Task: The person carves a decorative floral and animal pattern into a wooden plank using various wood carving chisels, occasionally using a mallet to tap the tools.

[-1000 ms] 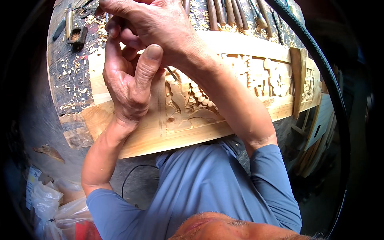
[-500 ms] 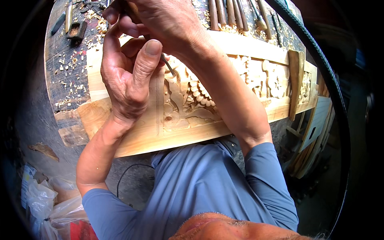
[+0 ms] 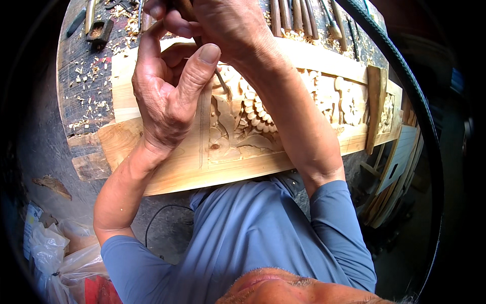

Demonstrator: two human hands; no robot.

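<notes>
A carving chisel [image 3: 221, 80] slants down onto the pale wooden panel [image 3: 174, 172], its thin metal blade meeting the relief near the left end of the carved field. Around its brown wooden handle, at the top edge, my right hand [image 3: 235, 30] is closed. My left hand [image 3: 169, 96] curls about the lower part of the chisel, thumb [image 3: 205, 61] lifted along the near side. Its fingertips are partly hidden behind the shank and the other hand. Petals and leaf shapes stand out in the carving [image 3: 260, 116], with my right forearm crossing over part of it.
Several wooden-handled tools [image 3: 296, 17] lie at the back of the dark workbench [image 3: 68, 58]. Wood chips [image 3: 91, 71] and a small dark block [image 3: 99, 32] are at left. A wooden bar [image 3: 375, 109] crosses the panel's right end. A dark cable [image 3: 400, 55] arcs down the right side.
Both hands have shifted slightly right with the chisel, and my left thumb sits a little further right and higher. The whole view has also moved a little. The grip looks the same.
</notes>
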